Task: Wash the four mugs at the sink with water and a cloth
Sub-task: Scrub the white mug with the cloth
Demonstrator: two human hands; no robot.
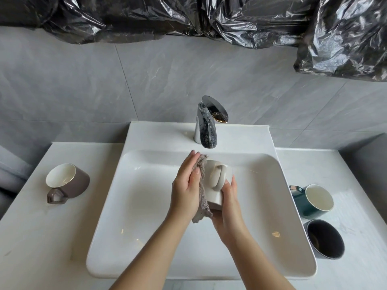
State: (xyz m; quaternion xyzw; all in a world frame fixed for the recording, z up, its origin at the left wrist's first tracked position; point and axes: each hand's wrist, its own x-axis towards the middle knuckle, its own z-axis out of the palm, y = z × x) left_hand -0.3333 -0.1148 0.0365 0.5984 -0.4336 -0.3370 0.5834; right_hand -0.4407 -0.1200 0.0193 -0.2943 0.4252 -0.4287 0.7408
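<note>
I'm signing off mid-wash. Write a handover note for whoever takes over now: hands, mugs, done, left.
Left hand: flat, pressing the grey-brown fuzzy cloth against the cream ceramic mug.
Right hand: grips that mug over the white rectangular basin.
Brown ceramic mug stands on the white counter, left side; dark green ceramic mug and black ceramic mug on the right.
Done: unclear which are washed.
Left: finish the cream mug, then any unwashed ones. No water visible from the chrome tap.

We face a grey tiled wall point(83, 80), glossy black plastic sheeting point(146, 13) crumpled along its top, above a white countertop point(41, 237).
</note>
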